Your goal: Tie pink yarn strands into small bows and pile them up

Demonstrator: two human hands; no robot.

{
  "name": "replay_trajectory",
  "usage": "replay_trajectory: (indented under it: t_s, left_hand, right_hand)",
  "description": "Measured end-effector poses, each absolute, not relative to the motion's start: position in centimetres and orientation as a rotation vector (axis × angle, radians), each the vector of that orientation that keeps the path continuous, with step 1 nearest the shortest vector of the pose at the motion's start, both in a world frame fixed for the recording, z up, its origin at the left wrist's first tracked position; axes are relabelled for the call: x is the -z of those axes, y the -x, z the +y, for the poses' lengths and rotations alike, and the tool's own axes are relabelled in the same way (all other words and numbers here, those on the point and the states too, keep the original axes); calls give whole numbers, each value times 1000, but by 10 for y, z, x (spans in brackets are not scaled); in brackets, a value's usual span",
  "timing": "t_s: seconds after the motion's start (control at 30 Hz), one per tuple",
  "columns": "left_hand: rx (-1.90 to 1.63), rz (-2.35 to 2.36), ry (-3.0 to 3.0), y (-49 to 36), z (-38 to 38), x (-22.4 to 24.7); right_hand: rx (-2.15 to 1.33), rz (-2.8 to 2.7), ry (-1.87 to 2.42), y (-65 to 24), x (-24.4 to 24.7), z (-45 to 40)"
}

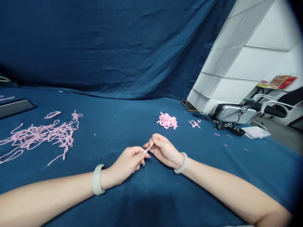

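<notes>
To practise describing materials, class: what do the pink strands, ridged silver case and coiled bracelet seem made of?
The pink strands look like soft matte yarn, limp and loosely looped. The ridged silver case shines like metal or metallic plastic; its sheen cannot settle which. The coiled bracelet looks like smooth pale plastic, wound in a spiral.

We see a dark flat tablet (15,107) near the left edge of the blue cloth-covered tabletop (260,157), and towards the right a phone (188,106), a ribbed silver case (233,113) with a black lettered strap (230,128), what looks like a packet of papers (256,132), and a white-framed chair (272,105) beyond.
</notes>
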State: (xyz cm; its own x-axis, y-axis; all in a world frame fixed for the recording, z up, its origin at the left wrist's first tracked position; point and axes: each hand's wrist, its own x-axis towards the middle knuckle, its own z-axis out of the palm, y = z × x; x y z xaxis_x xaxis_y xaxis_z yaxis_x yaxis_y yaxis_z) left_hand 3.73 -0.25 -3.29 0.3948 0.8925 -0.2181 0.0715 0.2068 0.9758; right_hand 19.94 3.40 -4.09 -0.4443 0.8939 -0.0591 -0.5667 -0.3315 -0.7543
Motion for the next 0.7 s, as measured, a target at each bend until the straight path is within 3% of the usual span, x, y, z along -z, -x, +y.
replay_trajectory:
  t_s: [0.4, 0.7]
  left_hand:
    - [-780, 1018, -1323, -30, 2, 35]
    - [-1047, 880, -1627, -26, 4, 35]
  right_hand:
    - [-1827, -768, 640, -205, 43, 38]
    - [-1840, -940, 709, -198, 48, 37]
